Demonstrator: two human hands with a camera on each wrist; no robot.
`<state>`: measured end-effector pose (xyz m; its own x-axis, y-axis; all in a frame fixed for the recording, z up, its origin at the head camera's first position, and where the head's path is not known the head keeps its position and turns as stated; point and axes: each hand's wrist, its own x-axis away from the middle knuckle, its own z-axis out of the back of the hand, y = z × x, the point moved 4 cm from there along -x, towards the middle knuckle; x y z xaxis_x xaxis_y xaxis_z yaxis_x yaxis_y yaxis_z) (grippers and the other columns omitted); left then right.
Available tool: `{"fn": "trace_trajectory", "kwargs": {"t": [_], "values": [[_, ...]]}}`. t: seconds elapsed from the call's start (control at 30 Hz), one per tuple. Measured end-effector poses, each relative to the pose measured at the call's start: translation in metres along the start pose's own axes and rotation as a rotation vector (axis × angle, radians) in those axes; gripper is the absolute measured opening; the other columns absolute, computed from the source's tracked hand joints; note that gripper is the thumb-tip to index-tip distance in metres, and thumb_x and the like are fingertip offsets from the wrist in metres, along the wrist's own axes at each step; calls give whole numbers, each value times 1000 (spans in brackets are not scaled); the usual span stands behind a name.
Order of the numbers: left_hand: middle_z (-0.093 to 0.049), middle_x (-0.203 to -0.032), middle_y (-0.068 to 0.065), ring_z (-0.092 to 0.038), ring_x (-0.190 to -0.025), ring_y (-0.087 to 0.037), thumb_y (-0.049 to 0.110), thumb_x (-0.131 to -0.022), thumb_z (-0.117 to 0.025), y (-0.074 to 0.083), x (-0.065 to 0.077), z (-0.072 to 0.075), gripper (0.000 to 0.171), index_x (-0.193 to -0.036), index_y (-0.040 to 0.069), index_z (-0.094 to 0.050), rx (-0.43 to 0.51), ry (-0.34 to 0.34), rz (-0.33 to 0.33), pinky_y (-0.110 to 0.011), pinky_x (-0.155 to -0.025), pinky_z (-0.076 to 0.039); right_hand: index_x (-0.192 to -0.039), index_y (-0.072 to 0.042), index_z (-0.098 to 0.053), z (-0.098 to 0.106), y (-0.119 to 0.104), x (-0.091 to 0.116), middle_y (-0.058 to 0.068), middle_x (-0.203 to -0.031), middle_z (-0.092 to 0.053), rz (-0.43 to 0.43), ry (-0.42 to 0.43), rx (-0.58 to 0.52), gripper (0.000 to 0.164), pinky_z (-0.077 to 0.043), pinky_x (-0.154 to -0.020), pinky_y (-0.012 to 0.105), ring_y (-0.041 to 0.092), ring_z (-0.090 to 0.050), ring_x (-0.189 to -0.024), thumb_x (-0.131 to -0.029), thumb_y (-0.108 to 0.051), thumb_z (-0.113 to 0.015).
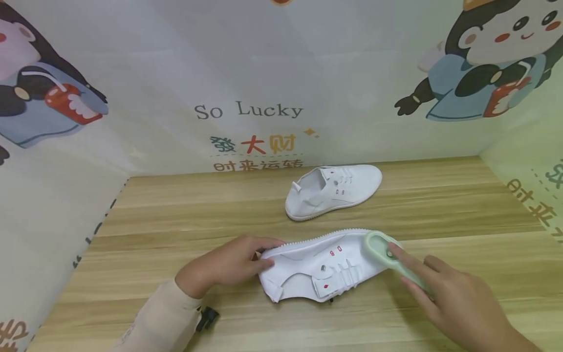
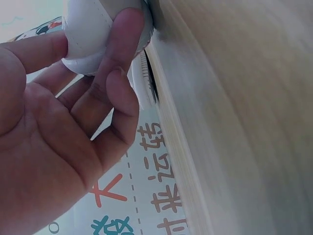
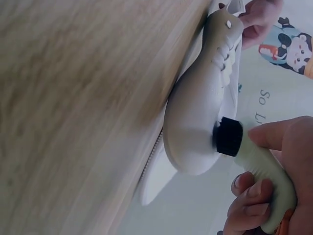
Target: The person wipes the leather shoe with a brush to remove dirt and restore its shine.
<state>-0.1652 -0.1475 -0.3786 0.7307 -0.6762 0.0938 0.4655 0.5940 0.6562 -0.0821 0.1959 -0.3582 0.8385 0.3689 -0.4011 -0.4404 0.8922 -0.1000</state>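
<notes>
A white lace-up shoe (image 1: 303, 259) lies tilted on its side near the middle of the table, toe to the right. My left hand (image 1: 237, 261) grips its heel between thumb and fingers; the left wrist view shows the fingers curled round the white heel (image 2: 88, 34). In my right hand (image 1: 462, 293) is a pale green brush (image 1: 379, 248), held by its handle with a finger laid on the back of the head. Its black bristles (image 3: 228, 137) touch the toe part of the shoe (image 3: 193, 127) in the right wrist view.
A second white shoe (image 1: 334, 190) stands behind the first, close to the back wall. The wood-grain table (image 1: 184, 205) is enclosed by printed cloth walls (image 1: 264, 63). A small black object (image 1: 207, 319) is at my left sleeve.
</notes>
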Motion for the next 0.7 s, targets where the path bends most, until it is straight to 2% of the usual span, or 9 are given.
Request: {"fn": "trace_trajectory", "kwargs": {"t": [0.13, 0.27, 0.5, 0.7], "values": [[-68, -126, -1, -61, -101, -7, 12, -99, -60, 1, 0, 1, 38, -137, 13, -60, 18, -10, -12, -27, -88, -52, -144, -33, -53, -2, -9, -4, -11, -77, -53, 49, 27, -38, 64, -26, -48, 18, -5, -24, -53, -85, -28, -77], [-68, -126, -1, -61, -101, -7, 12, -100, -60, 1, 0, 1, 38, -137, 12, -60, 22, -15, -20, -27, -88, -52, -143, -35, -54, -9, -26, -16, -13, -76, -50, 92, 15, -54, 60, -25, -47, 17, -5, -22, -52, -87, -30, -75], [-67, -124, -2, -59, -92, -7, 13, -100, -59, 1, 0, 2, 40, -140, 10, -57, 35, -25, 22, -25, -83, -50, -142, -37, -55, -18, -51, -38, -14, -76, -48, 180, 19, -59, 56, -25, -47, 17, -3, -22, -52, -89, -34, -73], [-67, -119, -3, -58, -84, -6, 12, -100, -60, 0, 2, 3, 41, -140, 8, -56, 43, -32, 29, -22, -77, -49, -141, -36, -56, -21, -58, -44, -14, -75, -48, 207, 4, -69, 57, -25, -48, 18, -2, -22, -52, -87, -31, -75]]}}
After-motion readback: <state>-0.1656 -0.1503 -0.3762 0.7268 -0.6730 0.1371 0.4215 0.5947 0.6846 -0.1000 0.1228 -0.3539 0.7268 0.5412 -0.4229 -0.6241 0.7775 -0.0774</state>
